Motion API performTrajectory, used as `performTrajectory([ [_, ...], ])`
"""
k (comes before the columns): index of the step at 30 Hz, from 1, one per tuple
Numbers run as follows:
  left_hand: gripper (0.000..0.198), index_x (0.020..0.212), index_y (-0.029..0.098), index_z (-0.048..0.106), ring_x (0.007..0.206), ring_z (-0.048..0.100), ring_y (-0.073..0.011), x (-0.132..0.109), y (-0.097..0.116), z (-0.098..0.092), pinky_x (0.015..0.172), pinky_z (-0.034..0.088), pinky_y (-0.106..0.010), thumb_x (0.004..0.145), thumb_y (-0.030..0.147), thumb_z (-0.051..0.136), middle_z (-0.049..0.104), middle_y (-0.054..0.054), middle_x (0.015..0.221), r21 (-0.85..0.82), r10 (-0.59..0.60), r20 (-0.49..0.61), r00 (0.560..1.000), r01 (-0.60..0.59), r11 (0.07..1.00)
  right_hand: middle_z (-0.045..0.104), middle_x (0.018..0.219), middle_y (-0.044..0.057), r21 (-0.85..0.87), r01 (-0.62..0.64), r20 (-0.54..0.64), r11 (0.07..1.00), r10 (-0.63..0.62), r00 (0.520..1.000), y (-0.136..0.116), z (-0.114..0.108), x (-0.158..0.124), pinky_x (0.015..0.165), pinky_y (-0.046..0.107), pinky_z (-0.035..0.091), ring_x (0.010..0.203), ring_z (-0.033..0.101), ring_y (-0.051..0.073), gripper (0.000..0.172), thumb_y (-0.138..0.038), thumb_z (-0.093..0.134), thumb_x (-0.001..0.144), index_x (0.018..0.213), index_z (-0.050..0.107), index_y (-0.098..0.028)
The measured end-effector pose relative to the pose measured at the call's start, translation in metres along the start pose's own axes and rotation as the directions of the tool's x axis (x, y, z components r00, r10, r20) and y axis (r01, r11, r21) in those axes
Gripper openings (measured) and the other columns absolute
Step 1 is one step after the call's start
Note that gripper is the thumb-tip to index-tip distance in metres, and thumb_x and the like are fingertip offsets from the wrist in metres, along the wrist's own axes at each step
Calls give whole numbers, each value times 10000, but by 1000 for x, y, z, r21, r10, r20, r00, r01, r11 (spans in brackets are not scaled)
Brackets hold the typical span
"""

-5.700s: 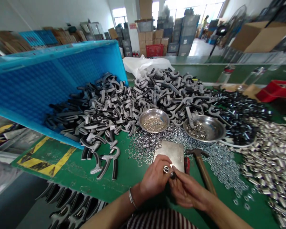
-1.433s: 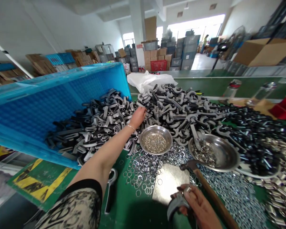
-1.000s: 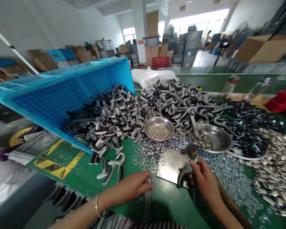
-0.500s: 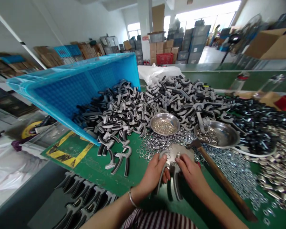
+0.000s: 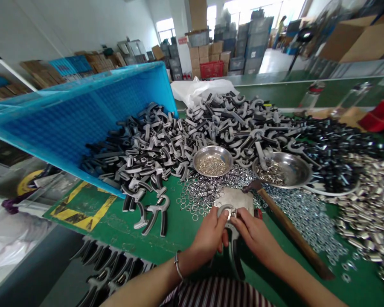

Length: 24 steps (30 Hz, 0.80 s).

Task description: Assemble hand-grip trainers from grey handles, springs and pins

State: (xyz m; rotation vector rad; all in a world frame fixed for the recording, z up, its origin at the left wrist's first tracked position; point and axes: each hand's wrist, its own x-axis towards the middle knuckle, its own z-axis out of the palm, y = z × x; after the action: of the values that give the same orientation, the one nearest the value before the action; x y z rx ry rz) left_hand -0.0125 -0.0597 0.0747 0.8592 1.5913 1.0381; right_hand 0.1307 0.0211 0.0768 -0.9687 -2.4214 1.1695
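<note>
In front of my body, both hands hold grey-and-black hooked pliers (image 5: 234,249), with the handles pointing down toward me. My left hand (image 5: 211,230) is closed around the curved jaw side. The fingers of my right hand (image 5: 254,232) pinch the other side of the head, beside a small coil spring (image 5: 233,213) that shows between my fingertips. My fingers cover part of the joint. Just beyond them lies a flat metal plate (image 5: 233,198). To its right rests a hammer (image 5: 288,226) with a wooden handle.
A tipped blue crate (image 5: 83,111) spills a heap of plier handles (image 5: 160,145). Two steel bowls (image 5: 213,162) (image 5: 299,170) hold small metal parts. Loose rings (image 5: 195,200), nuts (image 5: 307,221) and metal sleeves (image 5: 368,209) cover the right side. Assembled pliers (image 5: 156,213) lie left.
The two handles, apart and spread before, now sit closer together in my hands, and my fingertips have come together at the head. The camera view has shifted slightly.
</note>
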Motion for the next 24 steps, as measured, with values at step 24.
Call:
performTrajectory([
  [24, 685, 1277, 137, 486, 796, 712, -284, -33, 40, -22, 666, 526, -336, 879, 694, 479, 721, -146, 960, 724, 198, 455, 868, -490, 485, 685, 1145, 85, 206, -57, 152, 977, 26, 988, -29, -18, -42, 941, 319, 489, 1090, 631, 209, 329, -398, 391, 1011, 1198, 588, -212],
])
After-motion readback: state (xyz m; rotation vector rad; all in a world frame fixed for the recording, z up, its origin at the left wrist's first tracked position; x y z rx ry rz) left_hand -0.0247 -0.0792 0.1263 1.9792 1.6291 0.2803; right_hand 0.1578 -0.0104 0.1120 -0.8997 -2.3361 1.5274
